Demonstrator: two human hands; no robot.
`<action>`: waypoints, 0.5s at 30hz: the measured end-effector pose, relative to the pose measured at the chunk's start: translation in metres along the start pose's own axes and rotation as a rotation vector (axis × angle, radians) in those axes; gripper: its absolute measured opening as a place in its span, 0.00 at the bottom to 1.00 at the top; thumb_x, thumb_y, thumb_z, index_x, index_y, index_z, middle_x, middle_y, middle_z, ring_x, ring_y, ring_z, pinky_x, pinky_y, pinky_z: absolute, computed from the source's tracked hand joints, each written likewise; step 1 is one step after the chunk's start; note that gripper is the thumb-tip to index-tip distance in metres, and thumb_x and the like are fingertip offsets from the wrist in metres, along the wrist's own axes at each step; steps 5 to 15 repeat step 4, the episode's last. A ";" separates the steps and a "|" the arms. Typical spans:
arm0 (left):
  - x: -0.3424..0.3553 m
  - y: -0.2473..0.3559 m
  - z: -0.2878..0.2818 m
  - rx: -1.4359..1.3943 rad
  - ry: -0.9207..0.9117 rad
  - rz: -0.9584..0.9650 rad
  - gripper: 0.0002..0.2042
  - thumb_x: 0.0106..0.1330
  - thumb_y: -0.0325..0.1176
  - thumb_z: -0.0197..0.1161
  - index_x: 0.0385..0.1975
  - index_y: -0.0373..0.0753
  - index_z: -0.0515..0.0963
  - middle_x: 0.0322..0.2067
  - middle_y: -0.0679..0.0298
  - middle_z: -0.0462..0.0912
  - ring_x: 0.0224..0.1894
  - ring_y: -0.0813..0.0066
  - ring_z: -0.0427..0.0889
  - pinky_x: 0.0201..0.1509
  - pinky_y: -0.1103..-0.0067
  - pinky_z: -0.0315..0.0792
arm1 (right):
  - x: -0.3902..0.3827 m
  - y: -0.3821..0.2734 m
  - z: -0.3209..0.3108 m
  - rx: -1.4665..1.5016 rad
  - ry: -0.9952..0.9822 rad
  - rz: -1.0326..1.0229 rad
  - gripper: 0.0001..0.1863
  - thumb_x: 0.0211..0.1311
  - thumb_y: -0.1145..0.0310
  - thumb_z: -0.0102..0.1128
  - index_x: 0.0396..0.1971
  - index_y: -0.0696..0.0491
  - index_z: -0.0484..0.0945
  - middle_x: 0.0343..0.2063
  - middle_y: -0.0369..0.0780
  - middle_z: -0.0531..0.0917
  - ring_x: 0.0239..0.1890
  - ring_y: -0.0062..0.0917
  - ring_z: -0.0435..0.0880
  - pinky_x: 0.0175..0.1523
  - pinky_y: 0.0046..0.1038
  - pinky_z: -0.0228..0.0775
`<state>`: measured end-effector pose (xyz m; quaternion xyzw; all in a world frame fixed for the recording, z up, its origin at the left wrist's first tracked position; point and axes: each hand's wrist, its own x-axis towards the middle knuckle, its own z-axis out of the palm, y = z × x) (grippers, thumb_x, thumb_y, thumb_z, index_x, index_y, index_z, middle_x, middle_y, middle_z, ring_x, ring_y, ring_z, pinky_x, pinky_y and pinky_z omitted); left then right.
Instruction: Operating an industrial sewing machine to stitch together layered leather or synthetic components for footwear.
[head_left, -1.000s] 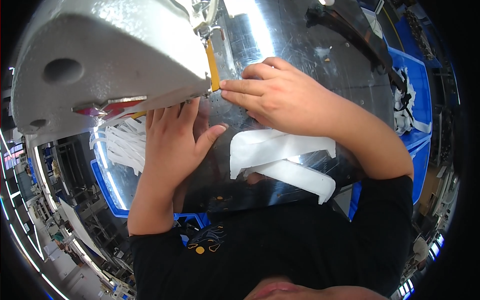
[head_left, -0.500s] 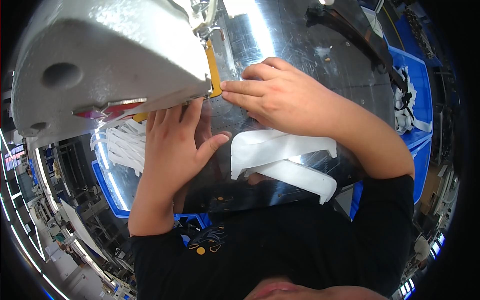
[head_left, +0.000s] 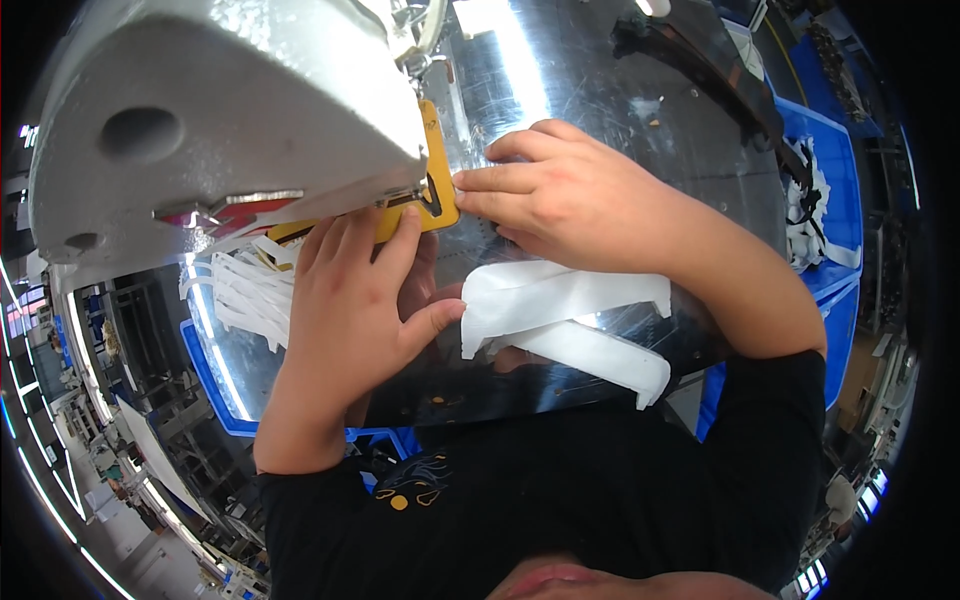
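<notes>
A yellow flat template (head_left: 441, 172) with a dark slot near its corner lies partly beneath the white machine head (head_left: 290, 85), which looks like a sewing machine. My left hand (head_left: 355, 300) rests flat on the template's near edge, fingers outstretched and thumb spread to the right. With its index and middle fingers extended, my right hand (head_left: 565, 195) touches the template's right edge; its other fingers are partly bent. Closer to my body, two white fabric-like pieces (head_left: 560, 300) overlap on the shiny metal table. The machine head hides the template's far left part.
White strips (head_left: 250, 295) lie in a pile left of my left hand. At the right stands a blue bin (head_left: 845, 180) with white and black scraps. A long dark curved object (head_left: 690, 70) lies at the table's far right. Another blue bin (head_left: 212, 385) sits at the left.
The yellow template has slid toward me and slightly right, so more of it shows, including its slot. Both hands have moved slightly with it.
</notes>
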<state>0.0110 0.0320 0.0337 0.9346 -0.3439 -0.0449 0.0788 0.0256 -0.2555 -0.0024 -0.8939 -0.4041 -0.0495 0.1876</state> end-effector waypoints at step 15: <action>-0.001 0.003 0.002 -0.039 -0.044 0.015 0.43 0.62 0.66 0.73 0.70 0.39 0.81 0.70 0.43 0.76 0.72 0.35 0.74 0.78 0.49 0.64 | -0.001 0.001 -0.003 0.032 -0.040 0.008 0.19 0.68 0.67 0.70 0.58 0.51 0.89 0.59 0.37 0.90 0.61 0.30 0.84 0.68 0.35 0.72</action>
